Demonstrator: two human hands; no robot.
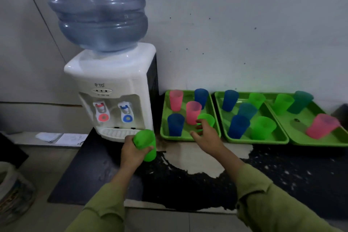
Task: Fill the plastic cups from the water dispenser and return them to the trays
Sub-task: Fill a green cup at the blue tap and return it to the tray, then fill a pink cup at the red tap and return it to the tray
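My left hand (132, 151) grips a green plastic cup (146, 144), tilted, just in front of the drip tray of the white water dispenser (113, 88). The dispenser has a red tap (101, 111) and a blue tap (126, 112). My right hand (204, 133) reaches over the front edge of the left green tray (163, 118), fingers loosely curled beside a green cup (207, 119) standing there; whether they touch it is unclear. That tray also holds pink and blue cups.
Two more green trays, the middle tray (282, 137) and the right tray (320, 141), hold several blue, green, teal and pink cups. All stand on a black worn countertop (188, 184) against a white wall. A large blue water bottle (99, 9) tops the dispenser. A bucket (13, 192) sits at lower left.
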